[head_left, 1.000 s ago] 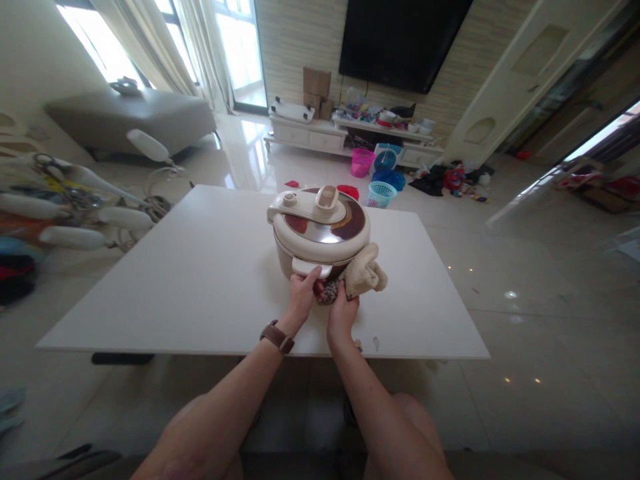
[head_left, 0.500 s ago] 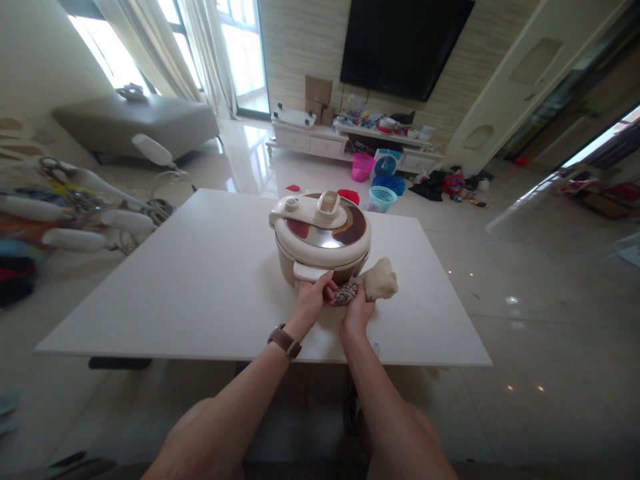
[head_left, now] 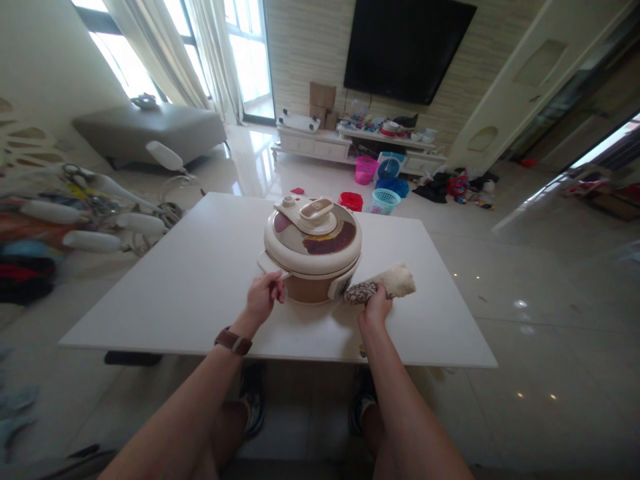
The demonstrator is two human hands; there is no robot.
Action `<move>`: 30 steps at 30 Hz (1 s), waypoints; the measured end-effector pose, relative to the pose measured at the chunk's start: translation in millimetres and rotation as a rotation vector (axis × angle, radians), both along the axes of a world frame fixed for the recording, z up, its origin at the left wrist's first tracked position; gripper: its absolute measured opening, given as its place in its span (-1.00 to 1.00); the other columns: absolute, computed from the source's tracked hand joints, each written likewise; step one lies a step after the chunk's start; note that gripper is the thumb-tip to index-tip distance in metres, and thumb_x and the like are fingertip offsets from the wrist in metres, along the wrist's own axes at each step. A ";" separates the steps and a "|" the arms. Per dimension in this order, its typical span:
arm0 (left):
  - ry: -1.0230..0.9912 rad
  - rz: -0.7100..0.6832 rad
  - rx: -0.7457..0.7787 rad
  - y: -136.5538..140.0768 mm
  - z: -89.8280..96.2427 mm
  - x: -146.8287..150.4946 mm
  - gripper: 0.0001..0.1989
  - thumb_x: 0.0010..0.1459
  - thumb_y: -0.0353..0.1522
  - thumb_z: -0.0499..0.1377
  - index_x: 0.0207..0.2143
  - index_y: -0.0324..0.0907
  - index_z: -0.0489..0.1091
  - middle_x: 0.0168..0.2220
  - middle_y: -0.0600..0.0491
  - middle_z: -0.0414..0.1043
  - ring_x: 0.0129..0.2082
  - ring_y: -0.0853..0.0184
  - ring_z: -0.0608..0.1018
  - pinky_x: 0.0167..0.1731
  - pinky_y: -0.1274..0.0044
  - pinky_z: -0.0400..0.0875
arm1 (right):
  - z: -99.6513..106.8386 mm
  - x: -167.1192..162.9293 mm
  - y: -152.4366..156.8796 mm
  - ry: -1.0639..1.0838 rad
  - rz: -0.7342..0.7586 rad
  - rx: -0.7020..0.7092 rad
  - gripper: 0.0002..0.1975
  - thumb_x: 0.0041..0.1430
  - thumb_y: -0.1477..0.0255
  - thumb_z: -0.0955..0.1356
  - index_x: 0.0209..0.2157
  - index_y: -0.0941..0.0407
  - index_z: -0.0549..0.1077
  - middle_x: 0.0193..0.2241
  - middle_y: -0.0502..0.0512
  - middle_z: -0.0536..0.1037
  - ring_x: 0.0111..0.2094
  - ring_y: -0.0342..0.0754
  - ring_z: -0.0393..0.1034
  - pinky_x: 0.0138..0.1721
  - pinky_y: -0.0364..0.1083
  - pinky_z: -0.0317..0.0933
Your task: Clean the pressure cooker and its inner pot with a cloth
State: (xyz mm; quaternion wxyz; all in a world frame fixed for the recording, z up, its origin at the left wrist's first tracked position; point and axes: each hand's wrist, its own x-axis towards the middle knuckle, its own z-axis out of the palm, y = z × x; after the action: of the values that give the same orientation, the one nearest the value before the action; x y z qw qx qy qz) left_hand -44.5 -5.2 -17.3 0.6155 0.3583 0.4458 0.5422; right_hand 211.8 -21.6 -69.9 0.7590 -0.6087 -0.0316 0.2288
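An electric pressure cooker (head_left: pixel 313 243), cream and brown with its lid on, stands on the white table (head_left: pixel 215 280). My left hand (head_left: pixel 263 297), a brown watch at its wrist, is closed at the cooker's near-left side handle, fingers curled with the thumb by the handle's end. A rolled cloth (head_left: pixel 400 280), beige with a dark-patterned end, is gripped in my right hand (head_left: pixel 377 307) to the right of the cooker. The patterned end of the cloth lies close to the cooker's front panel (head_left: pixel 340 285); whether they touch is hard to tell.
Beyond the table's far edge are a red basin (head_left: pixel 351 201), a light-blue basket (head_left: pixel 385 200) and a pink basket (head_left: pixel 367 171). A white-armed lamp fixture (head_left: pixel 125 223) is on the left. A low cabinet (head_left: pixel 320 145) carrying clutter runs below the television (head_left: pixel 407 50).
The cooker has turned, its side handle swinging left and its front panel coming into view. My left hand has moved left with the handle, and my right hand has carried the cloth slightly right.
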 end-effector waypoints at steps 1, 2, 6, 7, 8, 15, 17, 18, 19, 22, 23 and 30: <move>-0.018 0.029 0.004 3.8 0.6 -10.4 -0.58 -0.02 -0.24 0.24 -0.83 -0.14 0.24 -0.86 0.12 0.01 -0.82 0.43 0.28 -0.76 0.59 0.12 | 0.5 -1.0 0.2 0.014 0.012 -0.005 -0.66 0.04 0.27 0.38 -0.15 0.12 0.46 -0.13 0.11 0.62 -0.08 -0.02 0.56 -0.03 -0.05 0.48; -0.037 0.054 0.005 8.0 1.4 -19.8 -0.57 -0.02 -0.27 0.22 -0.84 -0.13 0.20 -0.86 0.12 -0.01 -0.82 0.44 0.27 -0.76 0.60 0.12 | 1.1 -2.0 0.4 0.030 0.025 -0.010 -0.67 0.05 0.28 0.38 -0.15 0.12 0.46 -0.14 0.11 0.62 -0.09 -0.01 0.56 -0.05 -0.05 0.49; -0.107 0.169 -0.019 24.8 5.0 -45.4 -0.56 -0.02 -0.33 0.17 -0.86 -0.11 0.10 -0.85 0.14 -0.07 -0.83 0.47 0.20 -0.75 0.60 0.14 | 1.5 -3.5 0.6 0.103 0.050 -0.002 -0.70 0.06 0.32 0.38 -0.15 0.11 0.47 -0.13 0.09 0.61 -0.13 -0.04 0.56 -0.10 -0.09 0.50; -0.125 0.202 -0.025 28.1 5.7 -48.4 -0.56 -0.02 -0.34 0.15 -0.86 -0.11 0.08 -0.86 0.15 -0.08 -0.83 0.47 0.18 -0.75 0.60 0.14 | 0.8 -2.9 0.4 0.123 0.058 0.005 -0.70 0.06 0.33 0.38 -0.14 0.11 0.47 -0.13 0.08 0.62 -0.14 -0.05 0.56 -0.12 -0.11 0.50; -0.140 0.231 -0.029 30.7 6.2 -50.1 -0.56 -0.02 -0.35 0.14 -0.85 -0.10 0.07 -0.86 0.15 -0.08 -0.83 0.48 0.16 -0.75 0.61 0.14 | -0.1 -1.9 0.1 0.142 0.067 0.009 -0.70 0.07 0.34 0.38 -0.14 0.11 0.47 -0.14 0.07 0.62 -0.15 -0.06 0.56 -0.15 -0.13 0.50; -0.101 0.386 0.048 32.9 -0.6 -43.9 -0.59 -0.02 -0.32 0.17 -0.82 -0.09 0.10 -0.85 0.17 0.00 -0.83 0.47 0.17 -0.76 0.58 0.14 | -2.2 10.1 -1.9 0.284 0.124 0.024 -0.77 0.08 0.39 0.38 -0.17 0.09 0.47 -0.26 -0.01 0.61 -0.24 -0.11 0.56 -0.31 -0.20 0.49; -0.060 0.446 0.083 31.3 -4.7 -41.0 -0.64 -0.05 -0.29 0.20 -0.79 -0.11 0.17 -0.82 0.17 0.09 -0.81 0.46 0.22 -0.76 0.57 0.16 | -1.1 12.0 -1.0 0.295 0.131 0.027 -0.78 0.09 0.39 0.38 -0.18 0.10 0.48 -0.26 0.00 0.61 -0.25 -0.12 0.56 -0.32 -0.21 0.49; -0.038 0.478 0.090 30.4 -6.5 -39.2 -0.67 -0.05 -0.27 0.21 -0.77 -0.11 0.21 -0.80 0.16 0.13 -0.81 0.45 0.24 -0.76 0.56 0.16 | -0.8 12.1 -0.3 0.300 0.135 0.026 -0.78 0.10 0.39 0.38 -0.18 0.10 0.48 -0.26 0.00 0.62 -0.26 -0.12 0.56 -0.32 -0.21 0.49; -0.015 0.505 0.091 29.4 -7.9 -37.2 -0.68 -0.04 -0.24 0.21 -0.74 -0.12 0.24 -0.79 0.16 0.17 -0.80 0.44 0.25 -0.76 0.56 0.16 | -0.6 11.8 0.6 0.302 0.139 0.025 -0.78 0.10 0.39 0.38 -0.17 0.10 0.48 -0.26 0.00 0.62 -0.26 -0.11 0.57 -0.33 -0.21 0.49; 0.057 0.559 0.071 25.7 -8.6 -28.7 -0.64 0.06 -0.14 0.18 -0.68 -0.13 0.28 -0.76 0.14 0.21 -0.79 0.41 0.28 -0.76 0.55 0.16 | -1.6 9.3 3.8 0.299 0.163 0.036 -0.77 0.10 0.40 0.39 -0.16 0.10 0.49 -0.26 0.00 0.63 -0.25 -0.10 0.57 -0.31 -0.20 0.50; 0.085 0.570 0.066 24.3 -7.9 -25.4 -0.61 0.11 -0.11 0.15 -0.66 -0.13 0.28 -0.75 0.14 0.21 -0.79 0.41 0.29 -0.76 0.55 0.16 | -2.2 8.3 4.7 0.298 0.179 0.041 -0.77 0.10 0.40 0.39 -0.16 0.10 0.49 -0.27 -0.01 0.64 -0.24 -0.10 0.57 -0.30 -0.20 0.50; 0.219 0.651 0.082 15.7 -10.8 -6.8 -0.70 0.28 -0.12 0.09 -0.40 -0.12 0.25 -0.52 0.16 0.30 -0.60 0.40 0.38 -0.59 0.56 0.27 | -8.4 6.5 3.1 0.302 0.277 0.008 -0.81 0.08 0.42 0.40 -0.22 0.09 0.49 -0.37 -0.05 0.65 -0.34 -0.10 0.58 -0.33 -0.19 0.51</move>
State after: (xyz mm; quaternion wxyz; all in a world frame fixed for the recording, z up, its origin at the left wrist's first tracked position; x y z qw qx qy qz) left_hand -51.2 10.4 -28.0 0.3436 0.2778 0.5781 0.6860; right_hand 218.3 -18.5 -78.3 0.7188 -0.5543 -0.0018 0.4196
